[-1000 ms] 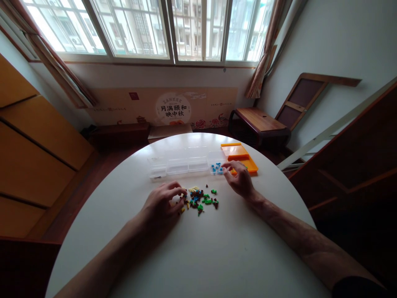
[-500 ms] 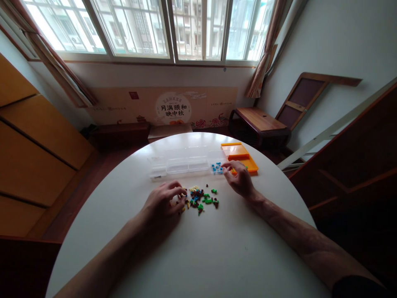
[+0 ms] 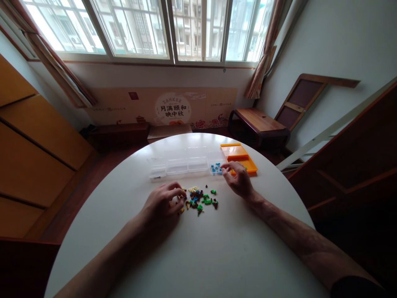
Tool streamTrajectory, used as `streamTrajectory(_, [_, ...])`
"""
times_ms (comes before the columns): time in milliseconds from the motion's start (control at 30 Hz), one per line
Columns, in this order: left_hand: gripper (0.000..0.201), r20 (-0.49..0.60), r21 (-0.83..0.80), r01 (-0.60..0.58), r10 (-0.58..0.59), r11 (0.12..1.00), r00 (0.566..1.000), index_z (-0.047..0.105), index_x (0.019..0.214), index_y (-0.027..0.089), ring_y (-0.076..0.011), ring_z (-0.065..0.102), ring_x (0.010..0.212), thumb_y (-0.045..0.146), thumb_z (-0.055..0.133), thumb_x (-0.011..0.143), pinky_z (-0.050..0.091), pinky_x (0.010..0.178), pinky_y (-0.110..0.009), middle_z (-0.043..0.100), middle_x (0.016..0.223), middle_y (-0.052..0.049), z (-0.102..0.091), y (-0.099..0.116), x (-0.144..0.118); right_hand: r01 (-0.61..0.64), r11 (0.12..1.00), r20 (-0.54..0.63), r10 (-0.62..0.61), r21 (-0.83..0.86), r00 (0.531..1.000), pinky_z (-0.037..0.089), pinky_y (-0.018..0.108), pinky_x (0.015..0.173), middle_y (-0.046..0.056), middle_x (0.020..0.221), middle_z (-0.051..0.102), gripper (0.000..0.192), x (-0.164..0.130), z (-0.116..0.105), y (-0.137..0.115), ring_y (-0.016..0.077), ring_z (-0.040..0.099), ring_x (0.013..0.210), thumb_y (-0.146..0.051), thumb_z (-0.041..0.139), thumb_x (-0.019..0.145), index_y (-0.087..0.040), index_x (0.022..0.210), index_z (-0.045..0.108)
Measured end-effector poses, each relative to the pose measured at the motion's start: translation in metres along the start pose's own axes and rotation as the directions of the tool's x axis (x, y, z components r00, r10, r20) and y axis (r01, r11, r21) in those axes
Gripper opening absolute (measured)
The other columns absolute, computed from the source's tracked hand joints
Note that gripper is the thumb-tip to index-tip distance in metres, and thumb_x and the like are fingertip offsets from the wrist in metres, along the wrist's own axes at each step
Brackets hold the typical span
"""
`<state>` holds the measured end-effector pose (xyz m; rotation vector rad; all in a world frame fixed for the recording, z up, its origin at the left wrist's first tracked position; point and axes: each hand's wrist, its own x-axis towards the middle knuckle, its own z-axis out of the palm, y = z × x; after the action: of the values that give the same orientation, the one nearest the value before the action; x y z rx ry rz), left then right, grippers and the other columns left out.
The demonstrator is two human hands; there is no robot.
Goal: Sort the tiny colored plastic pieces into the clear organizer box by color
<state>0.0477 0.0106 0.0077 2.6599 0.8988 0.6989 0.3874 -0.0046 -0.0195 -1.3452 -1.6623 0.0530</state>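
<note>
On the white table lies a loose pile of small toy bricks (image 3: 195, 200) in green, brown, blue, yellow and cream. My left hand (image 3: 163, 200) rests at the pile's left side, fingers curled and thumb apart, with a few bricks showing around the fingertips. Over the right end of a clear plastic compartment box (image 3: 176, 165) is my right hand (image 3: 238, 180), its thumb and fingertips drawn together. Anything between those fingertips is too small to make out. Several blue bricks (image 3: 216, 167) lie in the compartment beside them.
An orange tray (image 3: 252, 165) with a few small pieces stands behind my right hand, partly covered by it. The round white table (image 3: 211, 256) has its far edge just beyond the containers. A wooden bench (image 3: 262, 120) stands past it on the right.
Both hands stay in nearly the same places, with only slight finger movement. The whole view has shifted very slightly.
</note>
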Motion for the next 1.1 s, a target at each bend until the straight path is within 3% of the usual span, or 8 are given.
streamTrajectory(167, [0.014, 0.003, 0.027, 0.036, -0.036, 0.999, 0.999, 0.08, 0.094, 0.025, -0.0172, 0.068, 0.084, 0.033, 0.069, 0.098, 0.053, 0.077, -0.027, 0.075, 0.101, -0.004, 0.0009, 0.0033, -0.001, -0.002, 1.0, 0.008, 0.002, 0.007, 1.0, 0.051, 0.041, 0.09, 0.003, 0.086, 0.073, 0.012, 0.0002, 0.001, 0.0012, 0.0247, 0.067, 0.084, -0.026, 0.065, 0.1, -0.023, 0.099, 0.076])
streamTrajectory(700, [0.014, 0.02, 0.015, 0.016, -0.016, 1.0, 1.0, 0.077, 0.093, 0.026, -0.0162, 0.066, 0.081, 0.019, 0.068, 0.088, 0.05, 0.076, -0.027, 0.075, 0.1, -0.001, 0.004, -0.0024, -0.0022, 0.015, 1.0, 0.011, -0.015, 0.013, 1.0, 0.052, 0.041, 0.09, 0.004, 0.089, 0.075, 0.01, 0.0, 0.0009, 0.0012, 0.0244, 0.067, 0.083, -0.026, 0.065, 0.1, -0.023, 0.098, 0.075])
streamTrajectory(1100, [0.011, 0.005, 0.071, -0.066, 0.066, 0.995, 0.998, 0.076, 0.094, 0.025, -0.0155, 0.068, 0.08, 0.023, 0.066, 0.098, 0.05, 0.074, -0.026, 0.075, 0.1, -0.001, 0.0047, -0.0031, -0.0014, 0.039, 0.999, 0.015, -0.039, 0.01, 0.999, 0.051, 0.042, 0.09, 0.003, 0.088, 0.074, 0.009, -0.0011, 0.0013, 0.0016, 0.0243, 0.067, 0.083, -0.024, 0.065, 0.099, -0.023, 0.098, 0.074])
